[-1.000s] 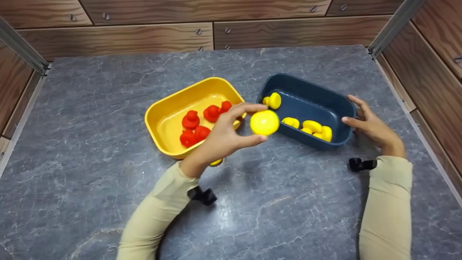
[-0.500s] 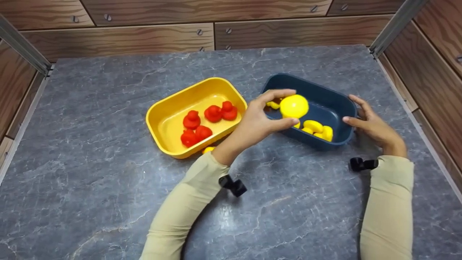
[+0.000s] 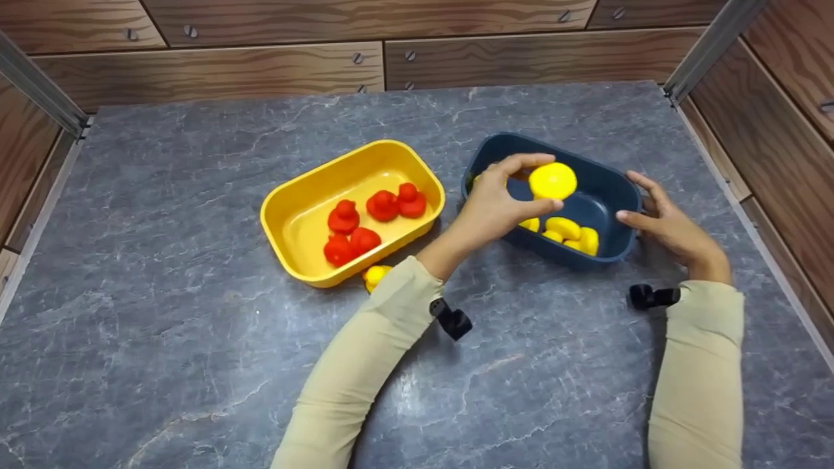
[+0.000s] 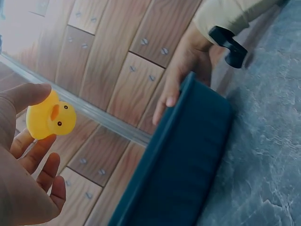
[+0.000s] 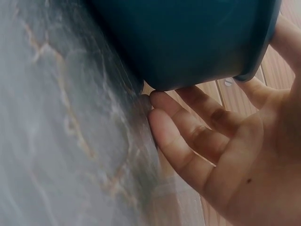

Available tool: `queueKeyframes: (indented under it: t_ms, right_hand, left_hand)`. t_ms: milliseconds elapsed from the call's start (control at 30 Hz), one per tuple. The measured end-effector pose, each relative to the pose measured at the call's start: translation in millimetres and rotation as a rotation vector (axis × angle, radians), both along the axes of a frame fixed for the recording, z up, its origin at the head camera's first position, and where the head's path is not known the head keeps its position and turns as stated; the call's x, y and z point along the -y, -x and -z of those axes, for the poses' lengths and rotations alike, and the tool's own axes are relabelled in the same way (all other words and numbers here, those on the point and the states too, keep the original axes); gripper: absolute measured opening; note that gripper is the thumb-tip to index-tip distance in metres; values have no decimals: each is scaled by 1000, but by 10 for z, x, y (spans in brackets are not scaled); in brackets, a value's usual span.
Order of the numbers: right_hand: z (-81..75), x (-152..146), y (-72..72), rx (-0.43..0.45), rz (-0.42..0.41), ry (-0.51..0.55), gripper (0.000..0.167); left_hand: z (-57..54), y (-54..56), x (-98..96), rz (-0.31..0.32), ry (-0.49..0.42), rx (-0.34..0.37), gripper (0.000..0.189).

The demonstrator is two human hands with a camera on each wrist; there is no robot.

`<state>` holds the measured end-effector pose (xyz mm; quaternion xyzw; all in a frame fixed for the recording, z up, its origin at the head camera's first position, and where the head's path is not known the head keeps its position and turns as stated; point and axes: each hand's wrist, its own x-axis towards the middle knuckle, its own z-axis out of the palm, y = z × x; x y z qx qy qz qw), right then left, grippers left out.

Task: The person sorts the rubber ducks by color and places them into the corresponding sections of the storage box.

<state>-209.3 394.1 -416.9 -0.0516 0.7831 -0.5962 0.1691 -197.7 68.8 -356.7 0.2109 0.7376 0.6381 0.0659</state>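
My left hand (image 3: 492,205) pinches a yellow rubber duck (image 3: 552,181) between thumb and fingers, over the dark blue bin (image 3: 554,255). In the left wrist view the duck's face (image 4: 62,118) with its orange beak points away from the palm. Several yellow ducks (image 3: 562,228) lie inside the blue bin along its near wall, some partly hidden by my left hand. My right hand (image 3: 681,231) holds the bin's right end, thumb over the rim and fingers along the outer wall. From the right wrist, those fingers (image 5: 181,136) show low against the bin's outside.
Left of the blue bin stands a yellow bin (image 3: 277,244) with several red ducks (image 3: 344,217) in it. Another yellow duck (image 3: 375,277) lies on the grey marbled table (image 3: 195,326) against its near side, partly behind the left sleeve. Wood-patterned walls (image 3: 208,71) enclose the table.
My left hand has carried the yellow duck rightward and slightly away, from between the bins to over the blue bin. The duck on the table has come into fuller view. The right hand has stayed put.
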Motion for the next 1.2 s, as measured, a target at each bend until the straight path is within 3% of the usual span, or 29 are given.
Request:
queueKeyframes:
  t_ms: [333, 567, 1000, 1200]
  right_hand:
    - [-20, 17, -8, 40, 31, -135, 78]
    - [-18, 34, 2, 62, 46, -160, 78]
    - [1, 30, 10, -4, 0, -100, 76]
    - [-8, 32, 9, 7, 0, -110, 77]
  left_hand:
    - [-42, 134, -243, -10, 72, 72, 54]
    - [-44, 187, -328, -47, 93, 84, 54]
    - [-5, 226, -230, -36, 46, 93, 53]
    - [-19, 209, -108, -11, 35, 54, 53]
